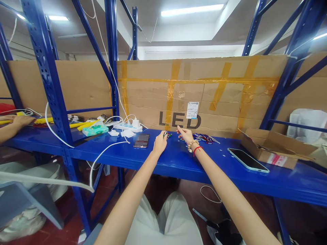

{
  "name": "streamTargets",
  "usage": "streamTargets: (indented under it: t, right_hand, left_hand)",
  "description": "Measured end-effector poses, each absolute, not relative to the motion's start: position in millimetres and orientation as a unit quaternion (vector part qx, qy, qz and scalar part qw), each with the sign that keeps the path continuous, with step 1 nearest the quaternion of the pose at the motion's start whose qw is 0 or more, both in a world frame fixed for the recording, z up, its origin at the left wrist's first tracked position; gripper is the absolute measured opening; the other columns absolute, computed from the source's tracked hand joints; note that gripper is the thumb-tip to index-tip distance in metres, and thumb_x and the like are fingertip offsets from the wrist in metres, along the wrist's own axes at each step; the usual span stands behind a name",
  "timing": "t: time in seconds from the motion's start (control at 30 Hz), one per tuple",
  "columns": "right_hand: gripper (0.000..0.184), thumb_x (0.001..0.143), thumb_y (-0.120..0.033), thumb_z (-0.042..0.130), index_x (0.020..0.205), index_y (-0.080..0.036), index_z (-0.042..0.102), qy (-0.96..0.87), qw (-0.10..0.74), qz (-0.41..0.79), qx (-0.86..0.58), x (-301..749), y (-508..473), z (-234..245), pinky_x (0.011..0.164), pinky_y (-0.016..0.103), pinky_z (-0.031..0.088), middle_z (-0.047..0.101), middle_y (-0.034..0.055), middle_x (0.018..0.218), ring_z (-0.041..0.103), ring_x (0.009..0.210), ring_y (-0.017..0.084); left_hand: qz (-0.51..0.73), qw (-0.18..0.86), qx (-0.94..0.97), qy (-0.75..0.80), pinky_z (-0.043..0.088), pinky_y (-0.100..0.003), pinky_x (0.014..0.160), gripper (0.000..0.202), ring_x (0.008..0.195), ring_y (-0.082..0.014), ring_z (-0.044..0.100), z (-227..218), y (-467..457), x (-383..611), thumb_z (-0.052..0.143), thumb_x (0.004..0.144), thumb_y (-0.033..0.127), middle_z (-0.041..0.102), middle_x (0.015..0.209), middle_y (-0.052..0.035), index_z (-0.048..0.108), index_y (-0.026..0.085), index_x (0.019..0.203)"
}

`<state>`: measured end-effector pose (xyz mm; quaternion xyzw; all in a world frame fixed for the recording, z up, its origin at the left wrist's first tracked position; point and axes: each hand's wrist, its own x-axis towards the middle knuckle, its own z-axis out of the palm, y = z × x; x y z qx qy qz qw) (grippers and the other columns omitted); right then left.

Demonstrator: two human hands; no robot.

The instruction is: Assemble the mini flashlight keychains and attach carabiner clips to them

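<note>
My left hand (160, 142) rests on the blue shelf (178, 160), its fingers curled round a small part with red and green bits (166, 134). My right hand (185, 135) lies a little to the right, fingers pinched together at something too small to name; a bead bracelet and a red string circle its wrist. Just right of it sits a pile of small red and blue clip-like parts (204, 138). A dark phone (141, 140) lies left of my left hand.
A second phone (248, 160) and an open cardboard box (277, 148) lie at right. A taped "LED" cardboard sheet (199, 95) backs the shelf. A power strip (127, 127), white cables and a tissue pack (95, 130) sit left. Another person's hand (20, 120) rests far left.
</note>
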<state>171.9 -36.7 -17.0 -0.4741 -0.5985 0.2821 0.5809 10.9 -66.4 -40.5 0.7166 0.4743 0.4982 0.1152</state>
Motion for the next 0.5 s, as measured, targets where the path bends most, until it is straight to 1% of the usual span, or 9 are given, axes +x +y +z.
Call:
streamTargets:
  t: [0.13,0.2,0.37,0.43,0.5]
  right_hand:
    - [0.054,0.070,-0.063,0.052,0.071,-0.011,0.065,-0.568,0.618,0.239,-0.489,184.1,-31.2,-21.6,0.034,0.018,0.035,0.065,0.0087,0.075,0.049,0.042,0.006]
    - [0.052,0.070,-0.061,0.054,0.075,-0.011,0.067,-0.579,0.620,0.226,-0.479,183.7,-32.4,-21.9,0.035,0.018,0.035,0.066,0.0081,0.076,0.049,0.043,0.007]
    - [0.045,0.066,-0.051,0.063,0.091,-0.015,0.070,-0.652,0.583,0.232,-0.425,171.7,-43.1,-15.2,0.039,0.019,0.038,0.067,0.0058,0.082,0.051,0.049,0.008]
    - [0.046,0.066,-0.049,0.063,0.097,-0.016,0.069,-0.679,0.562,0.244,-0.405,168.2,-46.7,-12.5,0.039,0.019,0.038,0.067,0.0055,0.082,0.051,0.051,0.008]
    - [0.047,0.065,-0.049,0.064,0.098,-0.015,0.070,-0.703,0.537,0.259,-0.388,166.6,-48.6,-10.9,0.040,0.019,0.038,0.067,0.0051,0.077,0.051,0.051,0.008]
  left_hand:
    - [0.512,0.127,0.699,0.482,0.044,-0.027,0.063,0.025,0.064,-0.0175,0.060,-40.1,-67.2,9.2,0.036,0.090,0.026,0.064,0.078,-0.0052,0.051,0.021,0.109]
    - [0.519,0.133,0.699,0.473,0.044,-0.027,0.064,0.023,0.067,-0.0181,0.061,-40.6,-65.7,9.5,0.038,0.090,0.026,0.064,0.076,-0.0046,0.052,0.020,0.107]
    - [0.531,0.150,0.714,0.431,0.044,-0.024,0.070,0.016,0.075,-0.0162,0.062,-42.0,-61.0,11.7,0.042,0.088,0.023,0.065,0.078,-0.0031,0.056,0.019,0.095]
    - [0.529,0.156,0.723,0.416,0.044,-0.023,0.069,0.017,0.074,-0.0155,0.061,-42.3,-60.5,12.6,0.042,0.088,0.023,0.065,0.077,-0.0028,0.057,0.018,0.094]
    - [0.523,0.162,0.735,0.402,0.044,-0.023,0.067,0.019,0.070,-0.0147,0.060,-42.3,-61.0,13.5,0.041,0.088,0.024,0.064,0.075,-0.0020,0.058,0.018,0.094]
